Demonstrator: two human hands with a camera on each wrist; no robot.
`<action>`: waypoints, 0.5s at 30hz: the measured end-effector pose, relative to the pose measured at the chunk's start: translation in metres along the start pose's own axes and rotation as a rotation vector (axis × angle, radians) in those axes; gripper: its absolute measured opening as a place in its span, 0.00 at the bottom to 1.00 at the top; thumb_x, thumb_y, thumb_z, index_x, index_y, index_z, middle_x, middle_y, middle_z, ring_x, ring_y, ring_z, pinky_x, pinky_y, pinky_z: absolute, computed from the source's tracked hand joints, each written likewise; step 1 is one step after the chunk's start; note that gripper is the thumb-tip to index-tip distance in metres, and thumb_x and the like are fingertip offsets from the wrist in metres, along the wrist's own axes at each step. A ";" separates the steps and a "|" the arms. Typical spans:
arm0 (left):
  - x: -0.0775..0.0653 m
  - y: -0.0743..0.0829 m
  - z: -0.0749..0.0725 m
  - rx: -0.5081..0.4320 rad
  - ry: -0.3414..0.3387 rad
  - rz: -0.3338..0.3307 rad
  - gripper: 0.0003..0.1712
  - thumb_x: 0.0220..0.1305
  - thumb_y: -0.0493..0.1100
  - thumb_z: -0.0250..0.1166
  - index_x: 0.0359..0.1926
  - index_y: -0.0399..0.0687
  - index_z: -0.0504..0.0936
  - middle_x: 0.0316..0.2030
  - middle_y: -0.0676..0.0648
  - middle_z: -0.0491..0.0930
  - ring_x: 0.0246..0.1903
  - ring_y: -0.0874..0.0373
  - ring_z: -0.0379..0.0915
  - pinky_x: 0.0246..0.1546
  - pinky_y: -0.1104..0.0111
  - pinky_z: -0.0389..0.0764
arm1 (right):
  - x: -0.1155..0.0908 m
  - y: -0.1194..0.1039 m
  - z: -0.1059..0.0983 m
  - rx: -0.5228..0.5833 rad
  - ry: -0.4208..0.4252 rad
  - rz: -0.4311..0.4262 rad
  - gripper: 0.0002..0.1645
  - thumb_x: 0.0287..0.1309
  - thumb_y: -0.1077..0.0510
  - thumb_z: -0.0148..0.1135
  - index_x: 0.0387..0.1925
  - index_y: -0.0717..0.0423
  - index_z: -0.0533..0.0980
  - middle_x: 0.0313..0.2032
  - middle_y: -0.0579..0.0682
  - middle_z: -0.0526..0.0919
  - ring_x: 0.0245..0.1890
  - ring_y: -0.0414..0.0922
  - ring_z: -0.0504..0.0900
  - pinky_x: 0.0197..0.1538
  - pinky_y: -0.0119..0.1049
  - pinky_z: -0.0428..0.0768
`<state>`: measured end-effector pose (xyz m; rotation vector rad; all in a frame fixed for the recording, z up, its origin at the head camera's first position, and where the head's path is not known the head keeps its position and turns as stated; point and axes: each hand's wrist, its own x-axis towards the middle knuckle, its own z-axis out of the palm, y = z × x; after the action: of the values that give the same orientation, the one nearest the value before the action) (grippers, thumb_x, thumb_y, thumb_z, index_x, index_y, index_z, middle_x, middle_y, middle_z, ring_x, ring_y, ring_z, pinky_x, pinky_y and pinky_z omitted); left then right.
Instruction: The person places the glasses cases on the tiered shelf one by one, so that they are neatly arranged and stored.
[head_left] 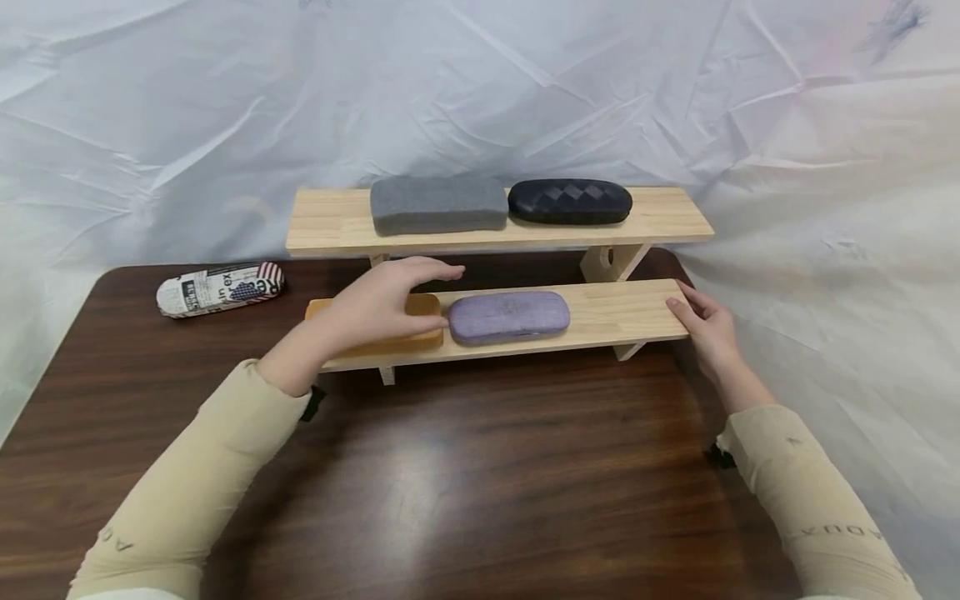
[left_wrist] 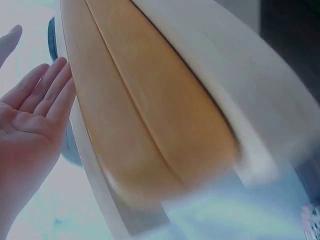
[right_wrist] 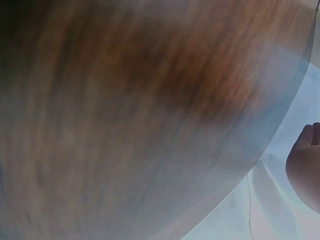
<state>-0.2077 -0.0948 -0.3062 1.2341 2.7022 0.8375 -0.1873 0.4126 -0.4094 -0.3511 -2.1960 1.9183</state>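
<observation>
My left hand (head_left: 371, 304) hovers over the orange glasses case (head_left: 426, 307) on the lower wooden shelf (head_left: 611, 312), thumb and fingers spread apart. In the left wrist view its straight fingers lie along the long side of that case, which has a seam down its length. A purple glasses case (head_left: 510, 317) sits to the right of the orange one, close to the left thumb tip. At the shelf's right end, my right hand (head_left: 708, 329) grips the board, thumb on top. The right wrist view shows only part of this hand, at the edge.
Behind and higher, the upper shelf (head_left: 330, 221) carries a grey case (head_left: 438, 207) and a black case (head_left: 570, 202) with a diamond pattern. A newsprint-patterned case (head_left: 221, 289) lies left on the dark wooden table (head_left: 480, 475). White sheeting (head_left: 480, 92) hangs behind.
</observation>
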 end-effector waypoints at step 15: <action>-0.100 -0.067 -0.028 -0.020 0.353 -0.115 0.30 0.60 0.33 0.79 0.64 0.45 0.85 0.60 0.45 0.87 0.63 0.69 0.78 0.67 0.80 0.72 | -0.002 -0.003 -0.002 0.029 0.004 0.006 0.42 0.72 0.60 0.66 0.79 0.68 0.61 0.39 0.28 0.86 0.35 0.26 0.82 0.40 0.15 0.80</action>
<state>-0.1928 -0.2147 -0.3326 0.9951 2.9878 1.1599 -0.1845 0.4131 -0.4058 -0.3567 -2.1641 1.9489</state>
